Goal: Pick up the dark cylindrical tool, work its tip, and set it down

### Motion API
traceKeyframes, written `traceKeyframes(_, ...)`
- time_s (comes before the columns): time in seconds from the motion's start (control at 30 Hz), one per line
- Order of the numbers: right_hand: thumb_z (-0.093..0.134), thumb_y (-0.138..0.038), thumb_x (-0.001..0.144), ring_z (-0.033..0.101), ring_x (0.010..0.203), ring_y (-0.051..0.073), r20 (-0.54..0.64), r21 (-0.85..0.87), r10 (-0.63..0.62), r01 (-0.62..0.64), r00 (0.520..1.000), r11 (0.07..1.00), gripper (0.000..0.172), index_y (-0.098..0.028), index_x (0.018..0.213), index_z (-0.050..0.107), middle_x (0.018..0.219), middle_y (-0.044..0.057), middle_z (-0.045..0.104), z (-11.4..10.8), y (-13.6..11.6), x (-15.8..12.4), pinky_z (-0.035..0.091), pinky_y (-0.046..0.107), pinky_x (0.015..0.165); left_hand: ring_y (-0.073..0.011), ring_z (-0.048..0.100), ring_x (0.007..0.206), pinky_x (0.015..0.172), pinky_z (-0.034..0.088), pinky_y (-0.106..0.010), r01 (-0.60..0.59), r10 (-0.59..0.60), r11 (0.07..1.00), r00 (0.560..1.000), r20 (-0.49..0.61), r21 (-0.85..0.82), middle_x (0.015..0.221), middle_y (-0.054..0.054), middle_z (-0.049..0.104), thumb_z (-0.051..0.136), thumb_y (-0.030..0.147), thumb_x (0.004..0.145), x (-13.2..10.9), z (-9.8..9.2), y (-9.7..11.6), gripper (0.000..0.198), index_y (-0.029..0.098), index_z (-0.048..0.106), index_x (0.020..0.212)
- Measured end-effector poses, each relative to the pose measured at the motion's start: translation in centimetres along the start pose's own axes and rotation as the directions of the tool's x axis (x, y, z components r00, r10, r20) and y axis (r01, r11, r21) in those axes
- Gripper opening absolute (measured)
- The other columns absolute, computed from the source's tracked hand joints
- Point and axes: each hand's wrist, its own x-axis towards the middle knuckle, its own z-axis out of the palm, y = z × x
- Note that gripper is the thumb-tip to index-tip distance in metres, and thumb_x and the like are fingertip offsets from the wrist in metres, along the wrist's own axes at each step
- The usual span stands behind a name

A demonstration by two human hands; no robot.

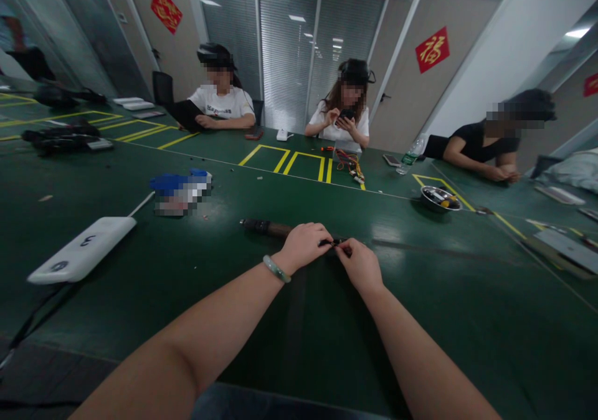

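A long dark tool-like object (268, 227) lies across the green table (224, 320) in front of me. It has a brown, rod-like body, a black collar and a small silver tip at its left end. My left hand (304, 245), with a bangle (276, 269) on the wrist, is closed over the object's right part and hides it. Fingertips of that hand pinch a small dark piece (332, 243) with a few bright specks. From the other side, my right hand (360, 263) pinches the same piece between thumb and fingers. Whether the piece is joined to the rod-like object, I cannot tell.
On my left lie a white power bank (84, 248) with a cable and a blue-and-white packet (182, 190). Further off are coloured wires (348, 163), a metal bowl (439, 199) of small parts and a plastic bottle (411, 155). Several people sit around the table.
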Motion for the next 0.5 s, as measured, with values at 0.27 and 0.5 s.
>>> traceKeyframes(0.27, 0.055, -0.029, 0.089, 0.060, 0.075, 0.017, -0.024, -0.071, -0.063, 0.061, 0.998, 0.996, 0.012, -0.022, 0.084, 0.063, 0.082, 0.000, 0.066, -0.13, -0.28, 0.14, 0.039, 0.028, 0.067, -0.0178, 0.056, 0.095, 0.083, 0.043, -0.033, 0.007, -0.008, 0.999, 1.000, 0.004, 0.043, 0.103, -0.001, 0.061, 0.055, 0.031, 0.092, -0.14, 0.03, 0.52, 0.013, 0.026, 0.066, 0.098)
traceKeyframes(0.5, 0.054, -0.027, 0.090, 0.060, 0.079, 0.017, -0.037, -0.059, -0.106, 0.104, 0.994, 0.993, 0.013, -0.022, 0.084, 0.063, 0.083, 0.001, 0.067, 0.18, 0.23, 0.16, 0.040, 0.028, 0.073, -0.0181, 0.056, 0.098, 0.083, 0.041, -0.033, -0.015, 0.014, 0.999, 0.999, 0.030, 0.039, 0.105, 0.001, 0.064, 0.053, 0.037, 0.094, 0.11, -0.08, 0.33, 0.018, 0.028, 0.068, 0.098)
